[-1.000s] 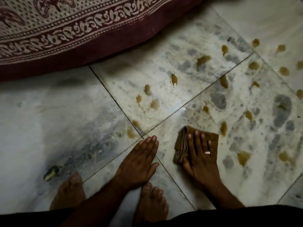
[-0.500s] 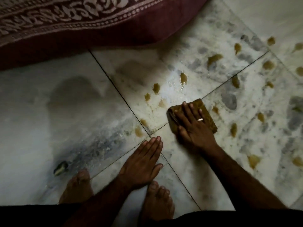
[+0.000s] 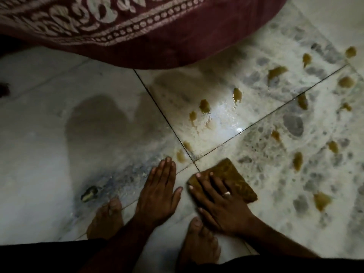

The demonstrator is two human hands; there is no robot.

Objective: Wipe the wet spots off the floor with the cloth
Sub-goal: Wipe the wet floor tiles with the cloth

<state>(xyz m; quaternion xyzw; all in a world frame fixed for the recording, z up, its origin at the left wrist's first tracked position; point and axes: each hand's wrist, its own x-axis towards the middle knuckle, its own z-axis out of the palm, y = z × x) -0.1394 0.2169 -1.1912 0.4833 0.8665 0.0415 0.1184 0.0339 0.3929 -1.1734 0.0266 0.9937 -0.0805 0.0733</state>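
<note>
Marble floor (image 3: 59, 174) fills the frame, with yellow-brown wet spots (image 3: 204, 106) scattered at centre and right. At lower centre the right hand (image 3: 222, 205) presses the folded cloth (image 3: 230, 170) with flat, ungripping fingers. Just left of it, the left hand (image 3: 159, 194) lies flat and released on the tile.

One cloth (image 3: 233, 173), two hands (image 3: 157, 196), two feet (image 3: 106, 220), roughly fifteen wet spots (image 3: 204, 106).
</note>
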